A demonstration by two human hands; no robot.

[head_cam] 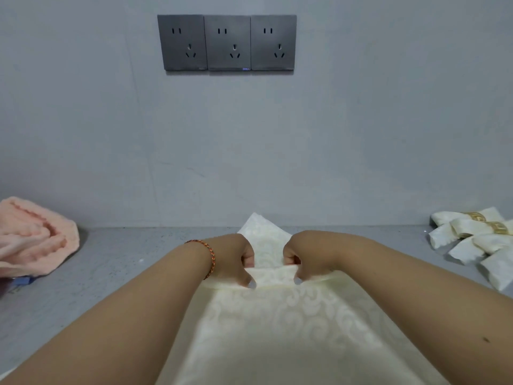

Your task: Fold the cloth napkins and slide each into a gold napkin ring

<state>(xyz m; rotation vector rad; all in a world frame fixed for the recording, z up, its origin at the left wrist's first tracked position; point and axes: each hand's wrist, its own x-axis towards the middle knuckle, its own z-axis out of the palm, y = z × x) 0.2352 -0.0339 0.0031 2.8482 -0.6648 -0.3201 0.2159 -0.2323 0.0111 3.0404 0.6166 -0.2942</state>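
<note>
Cream damask cloth napkin [277,323], woven with a raised scroll pattern, lies spread across the middle of the grey speckled surface [116,262], its far corner [261,226] pointing at the wall and its near part running out of the bottom of the view. Both hands are on it now, side by side at a soft fold that crosses the cloth. Left hand [236,259], with a braided red-and-orange cord bracelet [209,257] on the wrist, has its fingers [247,258] curled under and clamped on the fold's edge, thumb pressing down just in front. Right hand [302,257] mirrors it, fingers curled and pinching the same ridge of fabric, thumb tip on the cloth. Between the two hands the fabric bunches into a small raised lip. Off at the right edge of the surface sits a heap of finished cream folded napkins [477,245], crisp-edged bundles, two of them banded by gold patterned napkin rings [497,227]. At the left edge rests a fluffy peach terry towel [33,237], crumpled into rounded folds. On the pale grey wall hang three dark grey square power sockets [227,42] in a row.
</note>
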